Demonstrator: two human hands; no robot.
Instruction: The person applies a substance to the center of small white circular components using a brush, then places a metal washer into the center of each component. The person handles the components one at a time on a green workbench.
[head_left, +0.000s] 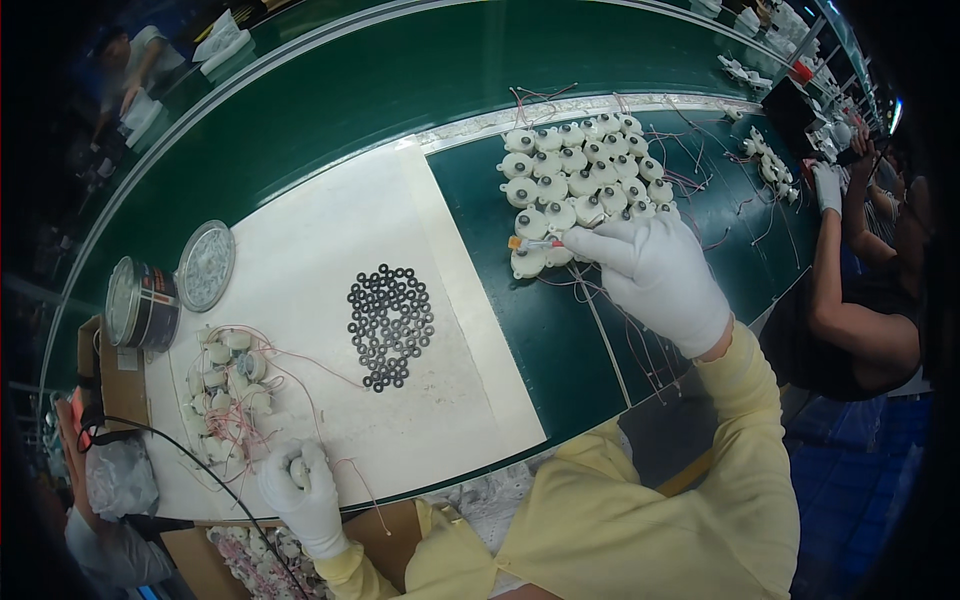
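Observation:
My right hand (665,275), in a white glove, is closed on what looks like a small brush (535,244) with an orange tip and reddish handle. It hovers over the near edge of rows of round off-white motors (571,160), most with a dark centre on top. My left hand (308,500), also gloved, grips a small round off-white motor (299,472) at the near edge of the table. Beside it lies a loose heap of motors (222,395) with tangled red and white wires. Many black rings (390,325) are spread on the white sheet (465,375) between my hands.
An open tin (143,303) and its round lid (206,266) stand at the left. A black cable (200,465) crosses near my left hand. Below the table edge a box (195,560) holds more parts. Co-workers sit at right, far left and lower left; a green conveyor (400,80) runs behind.

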